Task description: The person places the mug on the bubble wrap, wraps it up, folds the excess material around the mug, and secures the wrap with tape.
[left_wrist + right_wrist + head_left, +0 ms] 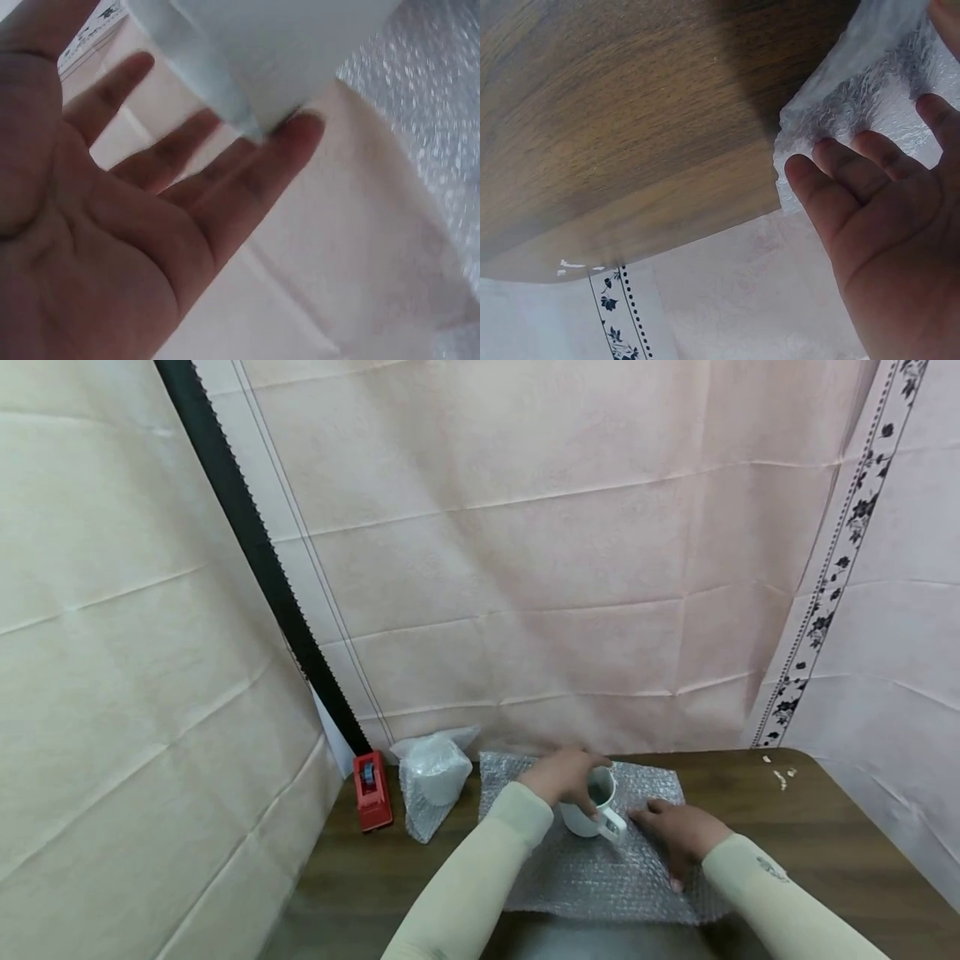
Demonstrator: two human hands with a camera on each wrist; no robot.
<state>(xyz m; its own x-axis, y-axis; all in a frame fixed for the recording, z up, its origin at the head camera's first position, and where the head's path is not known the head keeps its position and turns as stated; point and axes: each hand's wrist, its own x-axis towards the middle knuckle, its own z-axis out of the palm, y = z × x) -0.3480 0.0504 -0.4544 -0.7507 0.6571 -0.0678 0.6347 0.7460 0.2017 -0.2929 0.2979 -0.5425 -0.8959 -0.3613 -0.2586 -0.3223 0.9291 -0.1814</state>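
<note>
A white mug (pixel 579 821) stands tilted on a sheet of bubble wrap (pixel 585 885), its handle pointing to the near right. My left hand (pixel 567 778) grips the mug by its rim from the left, thumb on the near side and fingers across the far side. In the left wrist view the fingertips lie along the rim of the mug (pixel 277 45). To the right of the mug, my right hand (pixel 684 837) rests on the bubble wrap. Its fingers, nearly straight in the right wrist view, touch the raised edge of the wrap (pixel 832 105).
A bundle in bubble wrap (pixel 437 777) sits left of the sheet, beside a red tape dispenser (pixel 372 792). Small white scraps (pixel 782 779) lie at the far right of the wooden table (pixel 825 852). A pale cloth (pixel 525 568) hangs behind the table.
</note>
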